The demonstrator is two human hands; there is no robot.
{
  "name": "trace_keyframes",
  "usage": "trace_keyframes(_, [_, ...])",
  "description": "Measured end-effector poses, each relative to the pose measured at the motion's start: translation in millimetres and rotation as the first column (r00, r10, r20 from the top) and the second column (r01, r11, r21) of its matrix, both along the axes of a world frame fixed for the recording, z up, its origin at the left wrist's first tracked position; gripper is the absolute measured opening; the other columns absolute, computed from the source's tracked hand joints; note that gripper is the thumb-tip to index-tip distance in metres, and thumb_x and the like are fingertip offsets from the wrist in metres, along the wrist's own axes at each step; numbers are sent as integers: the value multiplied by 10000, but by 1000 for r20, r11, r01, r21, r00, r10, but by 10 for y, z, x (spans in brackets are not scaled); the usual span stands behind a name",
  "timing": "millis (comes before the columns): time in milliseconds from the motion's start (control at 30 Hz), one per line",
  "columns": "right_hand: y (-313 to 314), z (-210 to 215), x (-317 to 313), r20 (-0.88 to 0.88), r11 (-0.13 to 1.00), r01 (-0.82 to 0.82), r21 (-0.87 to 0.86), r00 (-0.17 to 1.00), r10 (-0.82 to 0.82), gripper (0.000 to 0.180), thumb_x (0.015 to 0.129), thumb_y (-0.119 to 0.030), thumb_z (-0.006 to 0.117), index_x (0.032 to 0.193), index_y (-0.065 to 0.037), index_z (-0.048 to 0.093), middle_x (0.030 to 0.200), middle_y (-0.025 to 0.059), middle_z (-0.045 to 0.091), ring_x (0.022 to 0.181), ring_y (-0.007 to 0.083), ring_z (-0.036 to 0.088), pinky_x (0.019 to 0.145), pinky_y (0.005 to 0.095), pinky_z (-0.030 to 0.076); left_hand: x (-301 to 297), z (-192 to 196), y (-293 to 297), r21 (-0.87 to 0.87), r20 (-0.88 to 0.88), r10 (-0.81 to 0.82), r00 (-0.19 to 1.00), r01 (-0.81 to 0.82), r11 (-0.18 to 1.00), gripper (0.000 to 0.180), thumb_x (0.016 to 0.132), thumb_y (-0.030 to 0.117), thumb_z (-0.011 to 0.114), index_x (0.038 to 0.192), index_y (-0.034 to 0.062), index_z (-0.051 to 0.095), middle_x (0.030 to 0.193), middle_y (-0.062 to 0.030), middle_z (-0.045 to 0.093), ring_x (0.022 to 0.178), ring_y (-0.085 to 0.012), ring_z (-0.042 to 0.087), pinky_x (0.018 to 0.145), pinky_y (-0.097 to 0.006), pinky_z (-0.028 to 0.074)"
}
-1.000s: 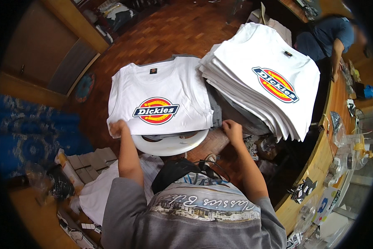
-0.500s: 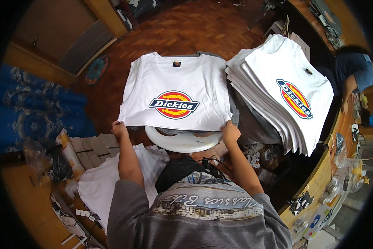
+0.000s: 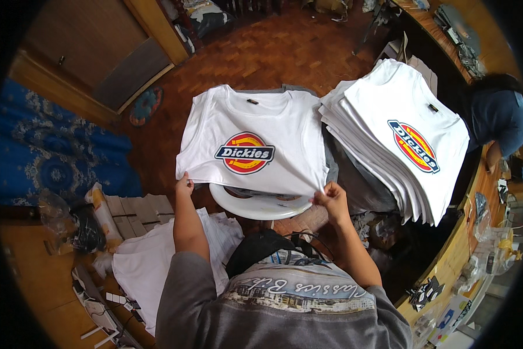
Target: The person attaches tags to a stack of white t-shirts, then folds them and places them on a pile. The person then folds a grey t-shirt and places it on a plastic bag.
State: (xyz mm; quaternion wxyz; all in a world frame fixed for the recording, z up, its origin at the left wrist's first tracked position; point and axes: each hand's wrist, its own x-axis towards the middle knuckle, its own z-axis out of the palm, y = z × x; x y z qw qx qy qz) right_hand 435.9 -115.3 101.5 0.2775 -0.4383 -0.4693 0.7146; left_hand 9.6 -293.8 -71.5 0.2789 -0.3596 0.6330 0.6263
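A white sleeveless shirt [image 3: 203, 139] with a red, yellow and dark blue oval print lies spread front up, neckline away from me. It covers most of a round white plastic stool [image 3: 261, 208], and grey cloth shows beneath its edges. My left hand [image 3: 184, 185] is closed on the shirt's near left hem corner. At the near right corner, my right hand [image 3: 333, 202] pinches the hem and draws it into a point, with creases running up from it. Just to the right rests a thick stack of matching white shirts [image 3: 372, 110], its near edges hanging down.
More white shirts [image 3: 142, 262] are piled at my lower left, beside beige bundles [image 3: 133, 212] and plastic bags. A wooden counter [image 3: 447, 256] curves along the right, where another person [image 3: 497, 116] leans. A blue patterned curtain [image 3: 58, 148] hangs at left.
My right hand has come a little nearer and to the right, pulling its hem corner into a peak. The left hand has shifted slightly right with its corner. The view has tilted slightly.
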Motion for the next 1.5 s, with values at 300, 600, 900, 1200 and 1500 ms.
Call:
trace_keyframes(300, [-476, 1406, 428, -258, 965, -223, -141, 949, 182, 209, 668, 99, 535, 731, -47, 398, 639, 48, 504, 602, 143, 557, 552, 190, 398, 521, 138, -124, 227, 262, -294, 919, 237, 945, 374, 629, 90, 658, 939, 32, 458, 864, -90, 493, 736, -246, 501, 660, -372, 442])
trace_keyframes(600, [-218, 2324, 1624, -331, 398, 431, 810, 896, -295, 127, 670, -69, 568, 726, -10, 470, 663, 75, 477, 631, 160, 517, 588, 277, 433, 639, 3079, 250, 245, -799, -135, 586, 522, 817, 328, 777, 304, 434, 924, 15, 482, 863, -101, 524, 750, -207, 526, 681, -339, 442])
trace_keyframes(900, [1759, 3118, 2946, -330, 457, 482, 747, 866, -375, 255, 729, -66, 534, 961, 4, 455, 805, 59, 512, 737, 142, 524, 679, 246, 435, 1406, 4450, 3110, 210, -920, -370, 129, 959, -189, 425, 801, 132, 429, 1200, 115, 282, 1050, -111, 433, 1007, -259, 400, 865, -453, 322])
trace_keyframes(1200, [1326, 3178, 4126, -421, 267, 670, 693, 676, -605, 340, 742, -71, 508, 1050, 30, 407, 967, 109, 487, 879, 202, 494, 826, 299, 382, 2751, 3976, 4303, 409, -821, -520, 237, 879, -246, 247, 770, 177, 481, 1008, 110, 464, 1006, -74, 463, 907, -262, 454, 808, -463, 371])
trace_keyframes(1500, [682, 591, 3119, 476, 490, 95, 866, 143, -868, 109, 672, -65, 544, 773, -40, 577, 578, 51, 548, 490, 149, 496, 487, 258, 406, 2318, 1761, 3390, 147, -686, -615, 390, 901, 408, 281, 696, 89, 531, 973, 87, 479, 813, -41, 565, 674, -140, 524, 546, -230, 400])
